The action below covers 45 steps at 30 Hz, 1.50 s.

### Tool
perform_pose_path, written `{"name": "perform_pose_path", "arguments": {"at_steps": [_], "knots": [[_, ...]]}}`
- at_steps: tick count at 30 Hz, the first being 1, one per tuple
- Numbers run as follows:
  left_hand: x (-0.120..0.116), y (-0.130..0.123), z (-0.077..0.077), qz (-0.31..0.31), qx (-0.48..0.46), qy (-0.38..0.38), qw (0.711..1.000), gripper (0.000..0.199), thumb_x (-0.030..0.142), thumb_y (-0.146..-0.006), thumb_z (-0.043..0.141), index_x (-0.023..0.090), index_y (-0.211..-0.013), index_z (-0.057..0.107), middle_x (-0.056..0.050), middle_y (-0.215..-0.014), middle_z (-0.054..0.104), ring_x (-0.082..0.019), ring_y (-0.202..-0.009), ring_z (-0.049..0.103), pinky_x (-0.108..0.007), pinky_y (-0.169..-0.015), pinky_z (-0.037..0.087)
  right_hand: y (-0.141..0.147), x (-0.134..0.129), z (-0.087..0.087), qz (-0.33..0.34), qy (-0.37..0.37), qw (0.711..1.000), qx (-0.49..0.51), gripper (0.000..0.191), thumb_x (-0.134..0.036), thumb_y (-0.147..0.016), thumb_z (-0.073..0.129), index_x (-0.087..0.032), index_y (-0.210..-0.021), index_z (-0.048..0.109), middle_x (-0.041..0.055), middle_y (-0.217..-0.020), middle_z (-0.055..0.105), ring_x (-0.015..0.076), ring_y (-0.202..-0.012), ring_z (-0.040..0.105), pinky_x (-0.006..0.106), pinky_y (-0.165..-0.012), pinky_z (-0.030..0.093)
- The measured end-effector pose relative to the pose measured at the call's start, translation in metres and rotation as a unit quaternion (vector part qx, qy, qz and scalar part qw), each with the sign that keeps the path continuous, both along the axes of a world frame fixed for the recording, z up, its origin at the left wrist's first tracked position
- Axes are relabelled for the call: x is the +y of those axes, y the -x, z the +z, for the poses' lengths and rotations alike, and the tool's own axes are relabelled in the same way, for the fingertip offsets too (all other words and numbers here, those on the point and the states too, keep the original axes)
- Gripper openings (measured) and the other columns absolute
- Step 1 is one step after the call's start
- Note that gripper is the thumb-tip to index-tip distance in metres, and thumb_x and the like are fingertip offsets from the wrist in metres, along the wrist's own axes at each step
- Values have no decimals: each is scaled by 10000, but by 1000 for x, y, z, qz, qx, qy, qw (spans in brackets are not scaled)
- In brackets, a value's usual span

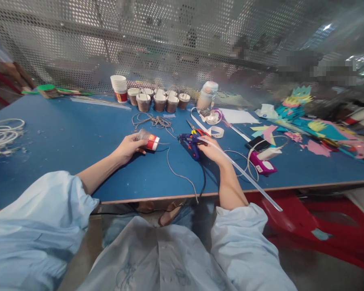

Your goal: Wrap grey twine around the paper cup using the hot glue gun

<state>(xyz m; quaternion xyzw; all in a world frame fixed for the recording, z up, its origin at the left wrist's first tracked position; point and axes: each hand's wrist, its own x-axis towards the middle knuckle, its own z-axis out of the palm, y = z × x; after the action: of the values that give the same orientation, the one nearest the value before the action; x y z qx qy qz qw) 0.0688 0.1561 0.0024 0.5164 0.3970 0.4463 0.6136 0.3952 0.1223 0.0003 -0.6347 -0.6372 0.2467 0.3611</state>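
Observation:
My left hand [130, 148] is closed around a paper cup [152, 142] lying on its side, its red and white end facing right. Grey cord wraps the part of the cup nearest my fingers. From there a loose length of cord [182, 176] trails over the table's front edge. In my right hand [211, 150] is a blue glue gun [191, 142], its nozzle pointing left toward the cup but apart from it. A long clear glue stick [245, 176] sticks out of its back, over my forearm. Behind the cup lies a tangled heap of grey cord [154, 120].
Several cord-wrapped cups [159, 103] and stacked paper cups [119, 88] stand along the back. Scissors [197, 130] and white tape [216, 131] lie behind the glue gun. A purple power socket [262, 163], coloured paper [317, 147] and a red chair [294, 218] are at right.

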Motion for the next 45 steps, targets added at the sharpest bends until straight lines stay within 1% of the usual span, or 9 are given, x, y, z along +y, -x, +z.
{"name": "perform_pose_path", "arguments": {"at_steps": [6, 11, 18, 26, 30, 34, 38, 41, 45], "knots": [[1, 2, -2, 1, 10, -1, 1000, 305, 212, -595, 758, 110, -875, 688, -59, -807, 684, -143, -637, 627, -234, -480, 516, 3, -9, 11, 124, 31, 992, -4, 436, -187, -637, 495, -191, -1051, 632, 22, -951, 685, 224, -880, 603, 340, -831, 483], [0, 3, 3, 12, 6, -6, 1000, 306, 214, -595, 752, 107, -874, 684, -56, -798, 676, -135, -611, 608, -241, -479, 509, 5, -15, 20, 208, 56, 976, 29, 536, -317, -726, 572, -188, -1246, 557, 52, -1142, 663, 259, -1037, 597, 368, -897, 483], [-3, 1, 2, -3, 15, -5, 1000, 294, 230, -607, 744, 118, -873, 691, -57, -806, 687, -132, -602, 606, -248, -509, 503, 19, -8, 8, 49, 24, 998, -6, 446, -459, -809, 588, -200, -1169, 633, 61, -1171, 670, 260, -1104, 584, 411, -996, 422], [-11, -3, 5, -24, 23, 1, 999, 250, 227, -642, 721, 136, -874, 703, -57, -792, 701, -145, -634, 626, -261, -569, 497, 29, -9, 4, -7, 46, 999, -5, 403, -437, -733, 616, -169, -1030, 665, 38, -773, 700, 248, -751, 654, 368, -709, 527], [-19, -6, 9, -25, 55, -2, 998, 266, 239, -636, 744, 149, -883, 704, -43, -761, 699, -123, -583, 598, -252, -574, 475, 22, -9, 10, -51, 39, 998, 23, 395, -479, -767, 555, -163, -989, 642, 68, -766, 693, 253, -712, 667, 368, -649, 530], [-21, -7, 8, -32, 77, 3, 997, 312, 266, -635, 759, 154, -921, 703, -37, -719, 690, -131, -574, 591, -242, -540, 438, 16, -6, 38, -95, -16, 989, 110, 344, -477, -808, 511, -182, -949, 619, 57, -695, 663, 215, -611, 640, 357, -606, 526], [-20, -7, 5, -23, 96, -5, 995, 303, 257, -650, 731, 140, -927, 701, -33, -683, 673, -128, -540, 567, -244, -520, 419, 20, -7, 91, -110, -173, 957, 203, 123, -337, -742, 626, -218, -716, 641, -15, -521, 541, 147, -467, 499, 315, -510, 444], [-20, -7, 4, -5, 111, -29, 993, 304, 268, -675, 696, 125, -943, 689, -23, -667, 657, -131, -546, 557, -252, -539, 425, 28, -10, 124, -84, -268, 919, 278, 75, -256, -702, 619, -187, -676, 631, -2, -647, 604, 89, -401, 430, 278, -424, 364], [-18, -1, 12, 104, 169, -128, 972, 227, 264, -669, 667, 117, -843, 680, -12, -704, 660, -149, -632, 578, -260, -609, 442, 35, -9, 131, -60, -286, 899, 325, 80, -212, -653, 636, -157, -710, 632, 8, -700, 645, 77, -374, 438, 262, -395, 364]]}}
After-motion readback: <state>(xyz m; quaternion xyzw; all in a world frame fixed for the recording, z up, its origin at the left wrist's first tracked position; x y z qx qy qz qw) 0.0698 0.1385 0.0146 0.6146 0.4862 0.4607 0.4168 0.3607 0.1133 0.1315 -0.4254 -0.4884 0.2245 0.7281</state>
